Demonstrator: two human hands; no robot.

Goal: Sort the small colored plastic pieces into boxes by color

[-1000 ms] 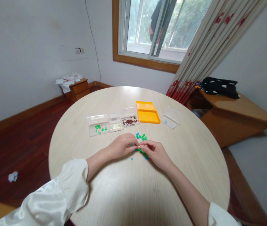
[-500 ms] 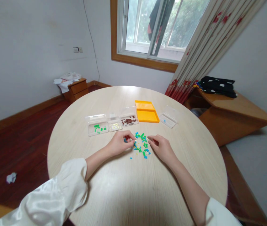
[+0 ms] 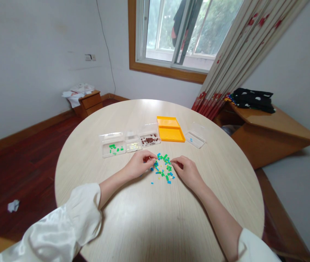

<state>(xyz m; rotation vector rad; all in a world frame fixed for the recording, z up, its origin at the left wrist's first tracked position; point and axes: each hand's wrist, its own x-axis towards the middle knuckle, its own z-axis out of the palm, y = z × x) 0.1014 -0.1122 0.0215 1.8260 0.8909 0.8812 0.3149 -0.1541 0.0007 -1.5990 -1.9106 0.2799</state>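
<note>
A small pile of tiny green, blue and yellow pieces [image 3: 163, 169] lies on the round wooden table [image 3: 155, 214]. My left hand [image 3: 140, 164] rests at the pile's left edge, fingers curled and pinched together at the pieces. My right hand [image 3: 187, 170] sits at the pile's right edge, fingers curled with the tips touching the pieces. What either pinch holds is too small to make out.
Behind the pile stand clear boxes: one with green pieces [image 3: 113, 149], one with pale pieces [image 3: 133, 146], one with brown pieces [image 3: 150, 139]. An orange tray [image 3: 170, 134] and another clear box [image 3: 195, 139] sit to the right. A wooden bench [image 3: 272, 127] is beyond the table.
My hands were joined over the pile, then parted to its two sides. Both have since crept slightly inward to the pile's edges. The pieces lie spread out and uncovered.
</note>
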